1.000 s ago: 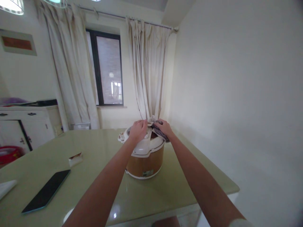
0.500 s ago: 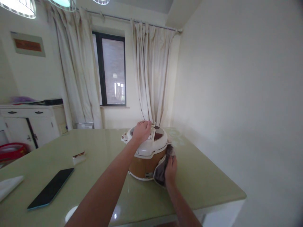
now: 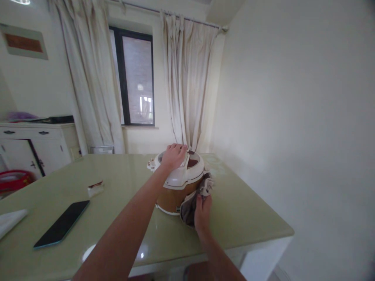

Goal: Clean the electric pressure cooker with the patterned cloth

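A rice cooker [image 3: 172,195] with a white lid [image 3: 187,171] and brown body stands on the pale green table [image 3: 249,218]. My left hand [image 3: 173,155] rests flat on top of the lid, fingers spread over its far edge. My right hand [image 3: 202,212] holds a grey cloth [image 3: 190,201] pressed against the cooker's right side, low on the brown body. The cloth bunches up toward the lid's rim.
A dark phone [image 3: 62,228] lies on the table's left part, with a small wrapped item [image 3: 95,188] beyond it and a white object [image 3: 10,220] at the left edge. A white cabinet [image 3: 35,146], curtains and a window stand behind. A wall is close on the right.
My right hand moved with the cloth from the top of the lid down to the cooker's right side. My left hand stayed on the lid.
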A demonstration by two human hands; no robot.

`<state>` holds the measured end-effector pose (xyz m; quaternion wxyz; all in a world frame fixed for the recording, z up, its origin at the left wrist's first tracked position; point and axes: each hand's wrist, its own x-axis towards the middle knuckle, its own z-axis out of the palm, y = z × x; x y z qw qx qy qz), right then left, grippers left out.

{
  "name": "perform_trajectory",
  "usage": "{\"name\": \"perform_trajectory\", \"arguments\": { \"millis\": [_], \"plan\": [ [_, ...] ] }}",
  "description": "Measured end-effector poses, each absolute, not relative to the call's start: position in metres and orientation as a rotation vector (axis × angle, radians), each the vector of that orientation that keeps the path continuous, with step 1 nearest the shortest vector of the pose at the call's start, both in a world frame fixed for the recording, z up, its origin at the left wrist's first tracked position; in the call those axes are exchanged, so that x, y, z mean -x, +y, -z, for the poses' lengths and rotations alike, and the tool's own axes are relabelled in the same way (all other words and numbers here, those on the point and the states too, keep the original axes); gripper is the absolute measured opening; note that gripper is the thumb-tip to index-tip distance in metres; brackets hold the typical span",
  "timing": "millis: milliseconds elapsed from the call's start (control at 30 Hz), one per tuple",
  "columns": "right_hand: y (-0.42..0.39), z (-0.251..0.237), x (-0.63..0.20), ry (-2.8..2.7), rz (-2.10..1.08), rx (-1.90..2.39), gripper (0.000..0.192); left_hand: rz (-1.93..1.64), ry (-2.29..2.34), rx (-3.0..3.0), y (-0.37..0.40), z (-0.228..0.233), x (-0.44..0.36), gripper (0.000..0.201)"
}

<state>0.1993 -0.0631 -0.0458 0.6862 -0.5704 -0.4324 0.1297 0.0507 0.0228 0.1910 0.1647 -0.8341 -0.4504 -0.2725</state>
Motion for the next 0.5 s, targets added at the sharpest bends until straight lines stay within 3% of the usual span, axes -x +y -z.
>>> {"name": "perform_trajectory", "arguments": {
  "millis": [133,300,500],
  "plan": [
    [-0.078,0.008,-0.166,-1.043,-0.036,1.158,0.053,0.910,-1.342,2.386,0.022,-0.194,-0.050,0.037],
    [-0.054,-0.101,-0.189,-1.258,0.261,1.210,0.045,1.047,-1.406,2.427,0.026,-0.195,-0.049,0.052],
    [0.020,-0.187,-0.229,-1.679,-0.018,1.487,0.023,1.160,-1.419,2.431,0.023,-0.196,-0.050,0.051]
  ]
}}
